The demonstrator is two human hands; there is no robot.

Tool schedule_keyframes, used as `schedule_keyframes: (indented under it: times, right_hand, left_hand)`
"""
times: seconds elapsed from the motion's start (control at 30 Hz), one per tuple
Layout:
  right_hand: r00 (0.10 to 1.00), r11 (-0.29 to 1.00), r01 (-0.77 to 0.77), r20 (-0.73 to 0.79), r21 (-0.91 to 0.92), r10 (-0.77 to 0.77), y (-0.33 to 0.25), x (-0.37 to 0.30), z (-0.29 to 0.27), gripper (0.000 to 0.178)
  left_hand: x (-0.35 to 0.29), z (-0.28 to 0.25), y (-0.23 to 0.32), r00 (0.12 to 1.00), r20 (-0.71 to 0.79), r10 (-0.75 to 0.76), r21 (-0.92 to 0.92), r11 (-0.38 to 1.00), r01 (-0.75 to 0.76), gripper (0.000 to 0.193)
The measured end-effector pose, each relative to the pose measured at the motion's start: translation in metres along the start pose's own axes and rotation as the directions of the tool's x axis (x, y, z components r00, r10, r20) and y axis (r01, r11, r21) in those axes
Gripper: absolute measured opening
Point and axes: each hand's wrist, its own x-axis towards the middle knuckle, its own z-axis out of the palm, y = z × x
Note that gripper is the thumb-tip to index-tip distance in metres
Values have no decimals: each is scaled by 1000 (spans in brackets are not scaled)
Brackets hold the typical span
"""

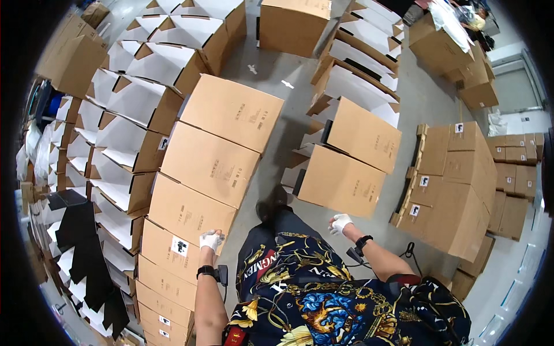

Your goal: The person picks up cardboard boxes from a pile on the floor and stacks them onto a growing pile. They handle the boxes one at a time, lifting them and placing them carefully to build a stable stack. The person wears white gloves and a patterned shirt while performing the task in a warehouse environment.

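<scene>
The fingers (217,233) of the left hand (209,240) are curled in loosely, and those of the right hand (340,224) are bent in a similar way; whether either set is fully closed, I cannot tell. Both hands wear white coverings that leave the fingertips bare.

Beneath everything is a grey floor (291,64). The largest group on it is the block of open cartons (130,141) on the left, brown outside and white inside, packed side by side. Along its right side runs a row of closed cartons (210,163), flat tops up, curving down to the lower edge. The left hand overlaps the right edge of this row in the view, and I cannot tell whether it touches.

Over on the right, a stack of sealed cartons (456,213) stands on a wooden pallet (405,196). Between this stack and the row, farther from the person, are more open cartons (360,86) with white insides. Nearer, two closed cartons (343,181) lie end to end, the right hand just short of their near edge.

Smaller are the black zigzag-edged sheets (86,248) at far left. The person's patterned shirt (323,294) fills the lower middle. Each wrist has a dark band (206,270) with a small device (222,275) beside it. Smallest are a white label (179,246) on the row, near the left hand, and white scraps (287,84) on the floor.
</scene>
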Motion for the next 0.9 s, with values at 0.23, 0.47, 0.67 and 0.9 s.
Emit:
schedule_keyframes:
  times: [0.23,0.47,0.67,0.9]
  right_hand:
    - [994,980,43,93,195,-62,-167,32,80,29]
    - [999,977,20,-38,213,-12,-235,164,176,76]
    - [987,901,140,12,412,-159,-279,202,226,90]
    - [989,929,125,33,347,-146,-283,198,239,80]
  left_hand:
    - [142,-45,109,815,-89,573,722,600,-344,37]
    - [286,-1,346,579,-280,765,817,507,-275,66]
    - [361,-20,391,872,21,490,445,776,-447,58]
    - [392,-48,386,929,163,333,256,895,-366,62]
